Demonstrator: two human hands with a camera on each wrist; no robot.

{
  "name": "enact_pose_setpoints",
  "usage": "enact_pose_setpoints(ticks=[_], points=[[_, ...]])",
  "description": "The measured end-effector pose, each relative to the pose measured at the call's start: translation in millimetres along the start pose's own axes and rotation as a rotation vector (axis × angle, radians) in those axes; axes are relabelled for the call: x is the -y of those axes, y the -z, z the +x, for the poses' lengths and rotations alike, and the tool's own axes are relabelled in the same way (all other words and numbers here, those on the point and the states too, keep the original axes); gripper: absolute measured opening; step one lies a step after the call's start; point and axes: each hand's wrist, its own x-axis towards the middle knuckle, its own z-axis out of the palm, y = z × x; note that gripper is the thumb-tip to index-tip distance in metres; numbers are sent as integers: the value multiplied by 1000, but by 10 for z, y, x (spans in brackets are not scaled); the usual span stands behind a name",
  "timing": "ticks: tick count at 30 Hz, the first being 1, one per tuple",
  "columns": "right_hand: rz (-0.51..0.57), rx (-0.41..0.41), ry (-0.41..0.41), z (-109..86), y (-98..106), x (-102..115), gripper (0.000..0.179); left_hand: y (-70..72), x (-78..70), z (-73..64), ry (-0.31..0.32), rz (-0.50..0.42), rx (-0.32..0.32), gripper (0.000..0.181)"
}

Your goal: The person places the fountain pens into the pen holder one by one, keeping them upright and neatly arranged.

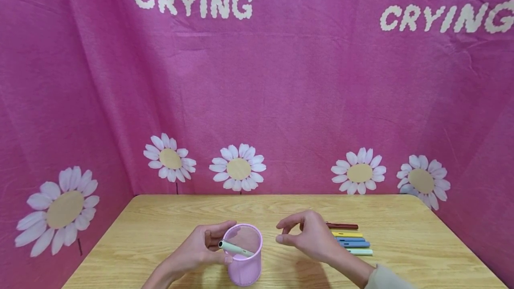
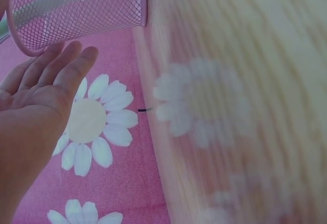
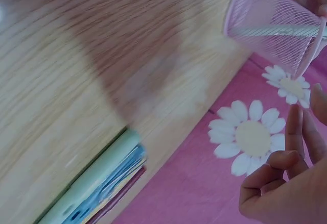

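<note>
A pink mesh pen cup (image 1: 245, 271) stands on the table, its mouth tilted a little toward me in the head view. My left hand (image 1: 196, 246) holds it from the left, thumb at the near rim and fingers round the far side. A pale green pen (image 1: 237, 249) leans inside, its dark-ended tip sticking out over the left rim; the mesh (image 3: 276, 25) shows its barrel in the right wrist view. To the right of the cup, my right hand (image 1: 313, 237) hovers with thumb and forefinger apart and nothing between them.
Right of my right hand, several pens lie side by side on the wooden table (image 1: 172, 217): a dark red pen (image 1: 345, 226), a yellow pen (image 1: 349, 234), blue ones and a light green pen (image 1: 363, 252). A pink curtain (image 1: 281, 101) with daisies hangs behind the table and along its sides.
</note>
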Motion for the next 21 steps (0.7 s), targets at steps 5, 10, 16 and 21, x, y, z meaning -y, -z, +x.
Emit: enact_pose_setpoints(ticks=[5, 10, 16, 21], points=[[-43, 16, -13, -88, 131, -121, 16, -6, -1, 9, 8, 9, -2, 85], [-56, 48, -45, -160, 258, -248, 16, -19, -6, 20, 14, 0, -7, 87], [-94, 26, -62, -265, 375, -438, 17, -30, -3, 23, 18, -1, -7, 86], [-133, 28, -82, -339, 458, -613, 18, -29, 8, 24, 13, 1, -8, 86]])
